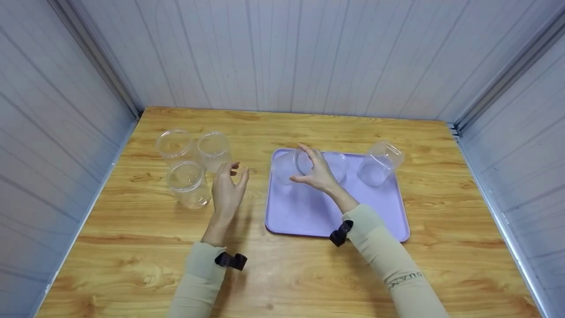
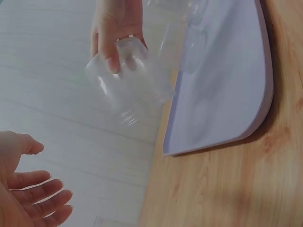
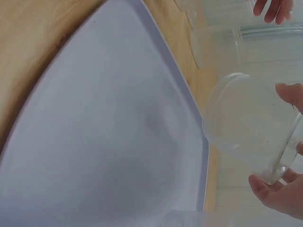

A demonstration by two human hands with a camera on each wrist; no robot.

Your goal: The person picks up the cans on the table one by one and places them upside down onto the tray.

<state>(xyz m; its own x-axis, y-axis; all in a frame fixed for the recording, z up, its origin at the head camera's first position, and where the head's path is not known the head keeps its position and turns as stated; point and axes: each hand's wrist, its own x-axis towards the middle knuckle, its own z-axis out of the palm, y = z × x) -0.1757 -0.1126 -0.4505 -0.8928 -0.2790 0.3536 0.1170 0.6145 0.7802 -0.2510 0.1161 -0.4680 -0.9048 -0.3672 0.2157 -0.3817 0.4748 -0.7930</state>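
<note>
My right hand point(image 1: 318, 176) grips a clear plastic jar point(image 1: 284, 168) by its rim end, tilted over the far left part of a light purple tray point(image 1: 300, 221). In the right wrist view the thumb and fingertips spread around the wide end of that jar point(image 3: 251, 123). My left hand point(image 1: 227, 192) is empty, its fingers loosely bent, just right of three clear jars. Of these, one jar point(image 1: 190, 185) is nearest the hand, one jar point(image 1: 215, 152) stands behind it and another jar point(image 1: 174, 145) is at the far left.
On the tray, one clear jar point(image 1: 337, 165) is partly hidden behind my right hand, and another jar point(image 1: 379, 165) stands near the far right corner. The wooden table point(image 1: 282, 282) carries everything, with panelled walls point(image 1: 282, 53) at the back and both sides.
</note>
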